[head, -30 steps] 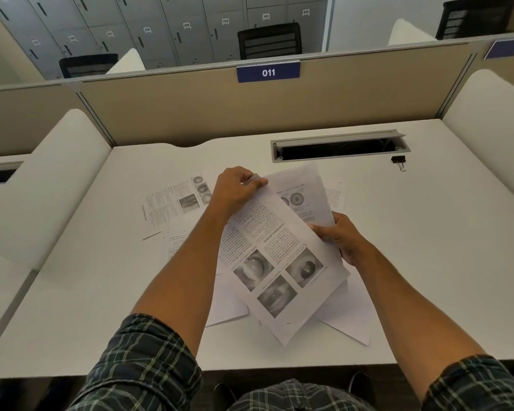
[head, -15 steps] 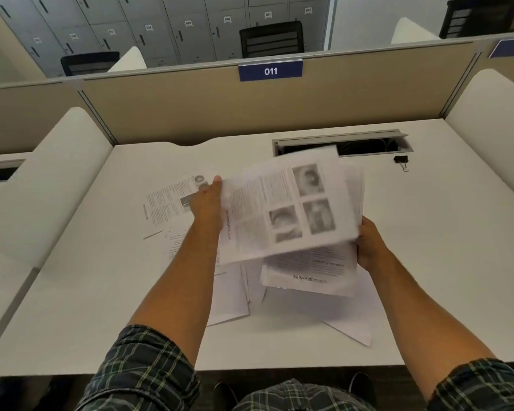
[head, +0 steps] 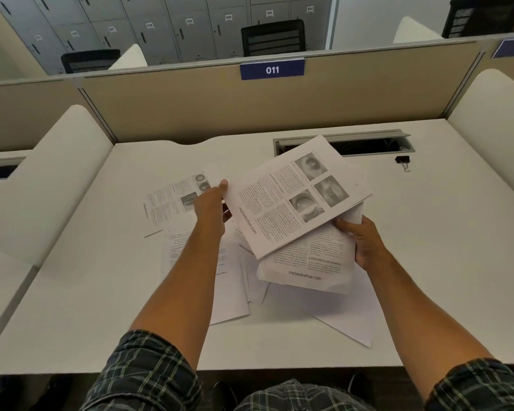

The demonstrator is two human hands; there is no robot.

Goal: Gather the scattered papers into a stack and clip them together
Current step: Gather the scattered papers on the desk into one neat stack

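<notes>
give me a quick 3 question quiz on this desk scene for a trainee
1. True or false: the binder clip is already clamped on the papers.
2. Which hand grips the held sheets from underneath at their near right corner?
A. left hand
B. right hand
3. Fill in: the printed page lying flat beyond the left hand rests on the ____.

Key
1. False. The clip sits alone on the desk, just in front of the right end of the cable slot.
2. B. The left hand holds the left edge of the top sheet.
3. desk
</notes>
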